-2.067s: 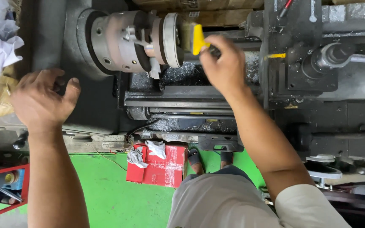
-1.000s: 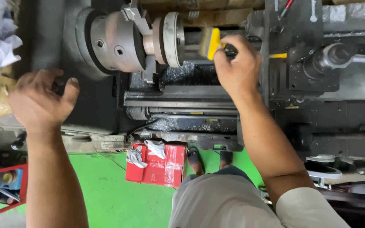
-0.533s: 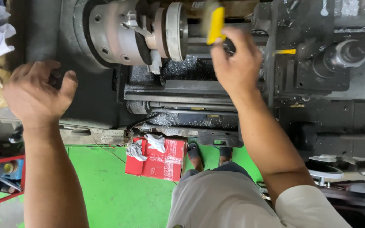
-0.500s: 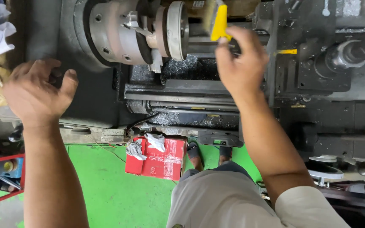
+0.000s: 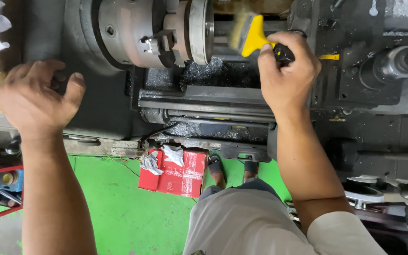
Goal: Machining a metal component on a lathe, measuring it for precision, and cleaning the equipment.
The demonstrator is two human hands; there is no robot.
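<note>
- At the lathe, right hand [image 5: 286,75] fingers clamped on brush [image 5: 253,37] handle.
- Brush long axis slanting, bristles up-left beside chuck [image 5: 152,30].
- Left hand [image 5: 36,97] fingers loosely curled on lathe [image 5: 105,104] housing.
- Below, red box [image 5: 178,174] holding crumpled rags [image 5: 164,158].

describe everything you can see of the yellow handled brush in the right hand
The paintbrush with the yellow plastic ferrule and black grip is held in the right hand, whose fingers wrap the dark grip so only its end shows by the thumb. The yellow part widens toward pale, straw-coloured bristles, which look blurred. It is tilted, bristles pointing up and left, against the shaft just right of the round grey metal flange on the lathe chuck. Silvery metal shavings lie on the bed below it.
</note>
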